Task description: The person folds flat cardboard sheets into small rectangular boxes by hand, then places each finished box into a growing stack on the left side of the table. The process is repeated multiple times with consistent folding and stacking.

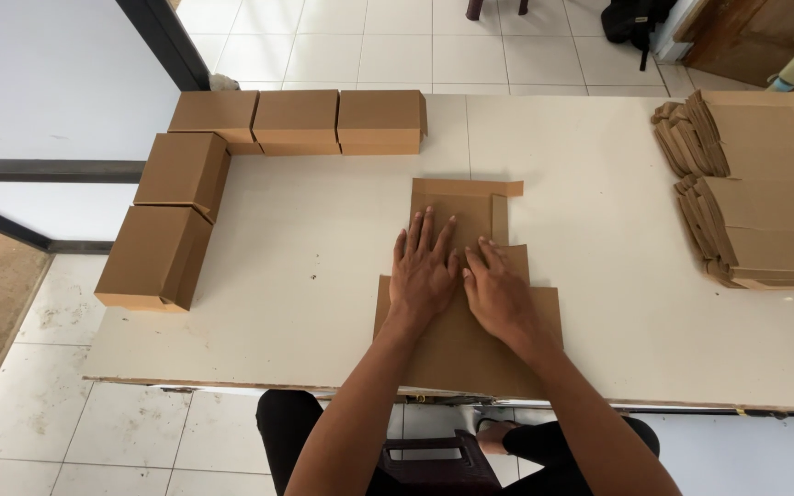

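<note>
Head view: you look straight down on a pale worktop (323,276), your two forearms coming in from its near edge.
Flat carton: an unfolded brown cardboard blank (470,354) lies flat at the middle of the near edge, its far flaps pointing toward the worktop's centre — its near end reaches the edge itself.
Your left hand: the left hand (423,276) lies palm down on the blank, fingers straight and slightly spread, pressing rather than gripping; it has hold of nothing.
Your right hand: the right hand (498,296) rests just beside the left, touching it at the thumb side, fingers bent a little with the tips on the cardboard — nothing is clasped in it.
Made-up boxes: five closed brown boxes (296,121) form an L at the far left corner, three along the far edge, two down the left edge, each touching its neighbour.
Flat stock: two stacks of folded blanks (765,230) sit at the right edge, well apart from your hands.
Floor: white tiles (369,46) beyond the far edge.
</note>
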